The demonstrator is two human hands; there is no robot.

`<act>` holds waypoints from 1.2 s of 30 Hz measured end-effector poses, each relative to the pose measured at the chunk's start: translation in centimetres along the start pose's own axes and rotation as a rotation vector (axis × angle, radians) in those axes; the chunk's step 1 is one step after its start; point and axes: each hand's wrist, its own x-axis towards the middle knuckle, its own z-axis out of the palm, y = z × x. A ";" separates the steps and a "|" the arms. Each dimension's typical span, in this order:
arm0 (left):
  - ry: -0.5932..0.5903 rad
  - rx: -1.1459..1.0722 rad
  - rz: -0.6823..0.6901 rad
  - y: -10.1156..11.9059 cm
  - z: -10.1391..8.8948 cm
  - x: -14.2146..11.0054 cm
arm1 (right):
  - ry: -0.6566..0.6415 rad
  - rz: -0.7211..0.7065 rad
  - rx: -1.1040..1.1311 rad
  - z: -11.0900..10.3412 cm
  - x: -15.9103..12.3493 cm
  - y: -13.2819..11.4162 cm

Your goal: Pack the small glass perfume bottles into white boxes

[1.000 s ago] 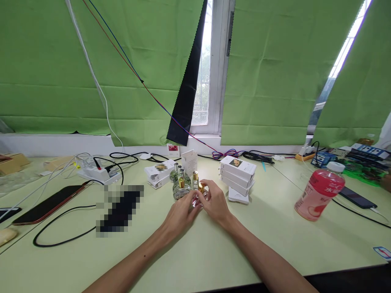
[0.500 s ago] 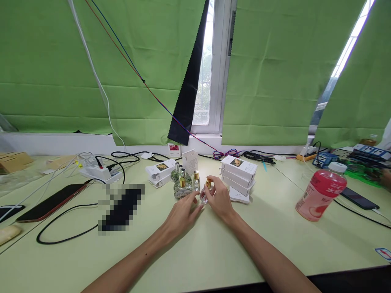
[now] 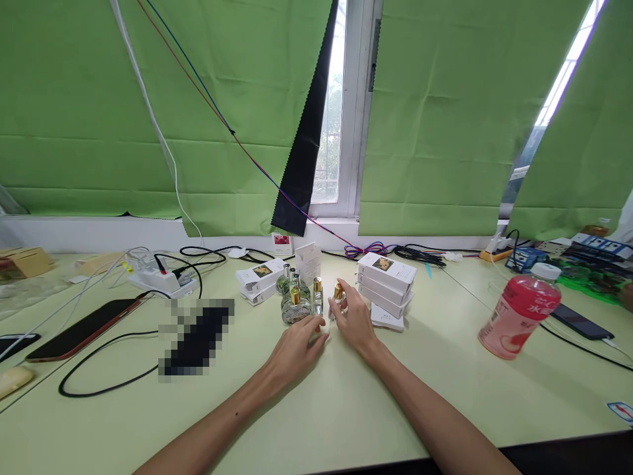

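My right hand (image 3: 354, 321) is closed around a small clear perfume bottle with a gold cap (image 3: 338, 298), standing upright on the pale green table (image 3: 316, 409). My left hand (image 3: 295, 349) lies beside it with fingers loosely curled, tips near the bottle's base, holding nothing I can see. Just behind are several more small bottles (image 3: 297, 300), some green, with gold or silver caps. White boxes sit on either side: a stack (image 3: 384, 284) at the right, two boxes (image 3: 260, 278) at the left.
A pink drink bottle (image 3: 519, 318) stands at the right, with a phone and cable behind it. Left of centre lie a pixelated dark object (image 3: 198, 340), a red-cased phone (image 3: 82, 328), a black cable and a white power strip (image 3: 161, 280). Green blinds cover the window.
My right hand carried the gold-capped bottle from between both hands back and to the right, setting it upright near the white stack. My left hand let go and stayed low.
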 end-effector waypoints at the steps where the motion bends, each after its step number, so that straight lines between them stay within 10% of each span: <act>1: -0.002 0.000 0.002 0.1 -0.1 0.0 | -0.008 0.002 0.001 0.0 0.0 -0.1; 10: 0.063 -0.004 0.057 0.0 0.0 0.0 | -0.061 0.012 0.071 0.1 -0.2 -0.2; 20: 0.647 0.062 -0.046 -0.6 -2.4 0.8 | -0.031 0.047 0.107 1.1 -0.1 1.1; 26: 0.470 0.130 -0.372 -2.6 -3.2 1.3 | -0.054 0.059 0.186 1.6 -0.2 1.4; 36: 0.301 -0.163 -0.410 -6.4 -1.4 2.1 | -0.078 0.022 0.202 2.0 -0.2 1.7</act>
